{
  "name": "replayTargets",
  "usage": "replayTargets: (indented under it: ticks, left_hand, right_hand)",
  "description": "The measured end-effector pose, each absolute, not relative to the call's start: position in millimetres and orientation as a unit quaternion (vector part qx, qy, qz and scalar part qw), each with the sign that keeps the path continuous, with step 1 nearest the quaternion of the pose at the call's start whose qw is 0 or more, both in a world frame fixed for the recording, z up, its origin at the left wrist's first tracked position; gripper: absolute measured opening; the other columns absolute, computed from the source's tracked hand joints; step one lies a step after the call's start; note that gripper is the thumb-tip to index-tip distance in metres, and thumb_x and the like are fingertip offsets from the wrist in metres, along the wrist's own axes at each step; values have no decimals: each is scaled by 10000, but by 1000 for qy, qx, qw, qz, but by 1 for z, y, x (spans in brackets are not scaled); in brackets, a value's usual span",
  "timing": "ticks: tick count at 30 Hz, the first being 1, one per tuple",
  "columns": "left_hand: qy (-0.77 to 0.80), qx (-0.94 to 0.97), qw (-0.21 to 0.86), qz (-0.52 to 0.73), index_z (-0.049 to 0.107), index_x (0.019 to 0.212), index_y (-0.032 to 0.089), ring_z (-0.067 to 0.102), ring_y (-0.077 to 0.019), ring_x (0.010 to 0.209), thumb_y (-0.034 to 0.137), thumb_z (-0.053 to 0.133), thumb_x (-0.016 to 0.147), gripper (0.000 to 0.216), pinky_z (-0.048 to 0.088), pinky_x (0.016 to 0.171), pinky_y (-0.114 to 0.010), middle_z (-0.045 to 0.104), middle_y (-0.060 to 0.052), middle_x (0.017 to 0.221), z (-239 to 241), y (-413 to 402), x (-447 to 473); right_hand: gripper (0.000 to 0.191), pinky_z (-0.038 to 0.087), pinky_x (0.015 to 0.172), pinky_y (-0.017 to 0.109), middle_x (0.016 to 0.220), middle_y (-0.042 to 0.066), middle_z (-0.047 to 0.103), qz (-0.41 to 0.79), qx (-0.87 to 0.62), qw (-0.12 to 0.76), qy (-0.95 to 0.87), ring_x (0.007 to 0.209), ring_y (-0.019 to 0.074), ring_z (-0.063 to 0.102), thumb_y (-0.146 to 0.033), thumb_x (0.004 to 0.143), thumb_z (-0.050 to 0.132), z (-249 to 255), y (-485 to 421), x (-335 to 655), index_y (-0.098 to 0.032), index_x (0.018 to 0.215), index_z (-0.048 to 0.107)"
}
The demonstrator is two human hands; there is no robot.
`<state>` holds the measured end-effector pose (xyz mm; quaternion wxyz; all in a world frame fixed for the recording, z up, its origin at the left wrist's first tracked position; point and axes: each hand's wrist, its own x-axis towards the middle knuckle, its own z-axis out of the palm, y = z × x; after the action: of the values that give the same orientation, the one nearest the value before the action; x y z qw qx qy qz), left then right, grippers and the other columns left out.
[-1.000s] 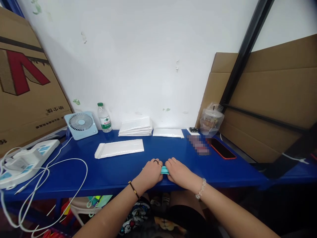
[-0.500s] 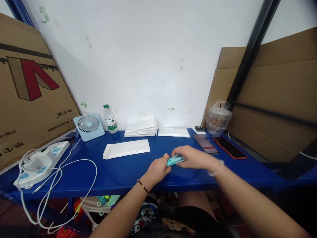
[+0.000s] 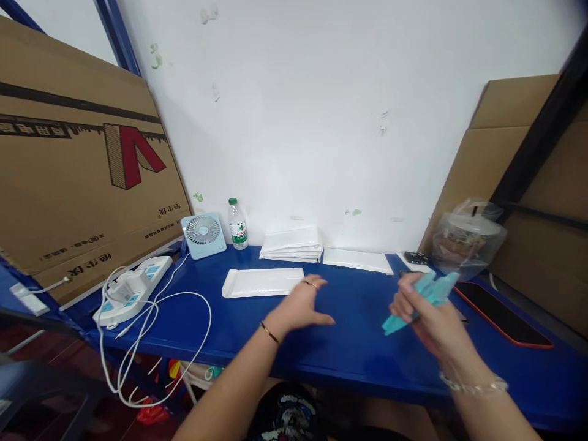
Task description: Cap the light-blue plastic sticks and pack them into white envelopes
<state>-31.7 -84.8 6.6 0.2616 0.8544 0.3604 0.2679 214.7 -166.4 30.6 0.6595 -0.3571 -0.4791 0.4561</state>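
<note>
My right hand (image 3: 427, 318) is closed around a thin turquoise folded piece (image 3: 434, 289), whose creased ends stick out on both sides of the fist; its exact kind I cannot make out. Over the desk's middle, my left hand (image 3: 301, 306) has its thumb and fingers apart and holds nothing. Its fingertips are by the right end of a white padded envelope (image 3: 261, 282) lying flat on the blue desk (image 3: 353, 355). Behind that lie a stack of white envelopes (image 3: 291, 242) and a single white envelope (image 3: 357, 260). A dark phone is mostly hidden behind my right hand.
A light-blue fan (image 3: 203, 236) and a water bottle (image 3: 237, 226) stand at the back left. A power strip (image 3: 151, 275) with loose white cables (image 3: 209, 312) lies at the left. On the right are a red-edged phone (image 3: 505, 312) and a bagged drink cup (image 3: 468, 239).
My hands have parted: the left let go of the turquoise piece and opened, while the right carried it off to the right. The view has turned somewhat to the left.
</note>
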Motion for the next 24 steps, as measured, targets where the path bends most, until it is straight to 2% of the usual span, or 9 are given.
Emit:
replayTargets:
  ticks: [3, 6, 8, 10, 12, 14, 17, 21, 24]
  left_hand:
    - [506, 838, 153, 138, 387, 1361, 133, 249, -379, 1337, 517, 815, 392, 1127, 226, 1080, -495, 352, -212, 1423, 15, -31, -84]
    - [582, 803, 129, -1, 298, 1411, 162, 206, -444, 1336, 566, 815, 261, 1325, 199, 1042, -585, 321, -228, 1439, 17, 3, -115]
    - [581, 804, 122, -28, 357, 1379, 175, 321, -438, 1282, 569, 808, 260, 1269, 247, 1021, -556, 408, -227, 1381, 14, 11, -123]
    - [562, 818, 122, -16, 489, 1269, 188, 460, -403, 1177, 534, 811, 288, 1089, 343, 965, -480, 526, -192, 1271, 12, 10, -124]
    - [552, 822, 136, 43, 605, 1075, 194, 569, -353, 1024, 444, 821, 323, 821, 425, 850, -391, 633, -130, 1083, 13, 5, -122]
    - [557, 809, 143, 122, 626, 925, 201, 612, -299, 898, 376, 795, 423, 558, 444, 754, -332, 664, -71, 913, 17, 0, -117]
    - [556, 771, 166, 261, 594, 868, 201, 611, -233, 836, 370, 695, 614, 322, 441, 732, -306, 653, -34, 847, 30, -4, -100]
    - [386, 575, 415, 590, 550, 906, 174, 623, -188, 831, 384, 692, 683, 337, 480, 764, -309, 666, -51, 906, 45, -12, -54]
    - [283, 394, 553, 678, 547, 955, 161, 631, -197, 907, 328, 743, 661, 391, 493, 826, -334, 663, -90, 1000, 47, -23, -20]
  right_hand:
    - [207, 386, 470, 241, 478, -82, 378, 366, -429, 697, -443, 420, 74, 359, -336, 743, 714, 20, -165, 239, -209, 801, 561]
    - [254, 349, 439, 242, 493, -76, 362, 346, -495, 682, -412, 430, 80, 348, -382, 714, 729, -2, -168, 243, -198, 799, 577]
    - [259, 346, 437, 249, 501, -79, 333, 352, -493, 687, -401, 429, 81, 326, -410, 731, 706, -15, -170, 239, -201, 821, 582]
    - [269, 354, 442, 253, 505, -79, 335, 357, -481, 695, -398, 428, 84, 327, -431, 749, 681, -23, -173, 234, -205, 859, 583]
    - [300, 328, 416, 240, 492, -80, 344, 380, -484, 681, -397, 412, 80, 320, -455, 757, 664, -26, -174, 229, -204, 897, 577]
    - [331, 262, 382, 218, 471, -90, 309, 413, -494, 654, -398, 390, 70, 281, -472, 755, 659, -26, -174, 224, -197, 919, 574]
    - [369, 195, 379, 207, 472, -106, 230, 442, -486, 629, -415, 390, 58, 222, -459, 739, 679, -18, -168, 212, -192, 973, 576]
    - [503, 203, 386, 217, 501, -93, 286, 444, -482, 598, -461, 400, 65, 247, -430, 712, 707, -1, -149, 184, -204, 1132, 546]
    - [481, 233, 385, 233, 485, -78, 350, 395, -505, 588, -492, 401, 88, 310, -427, 657, 741, 3, -131, 165, -195, 1050, 589]
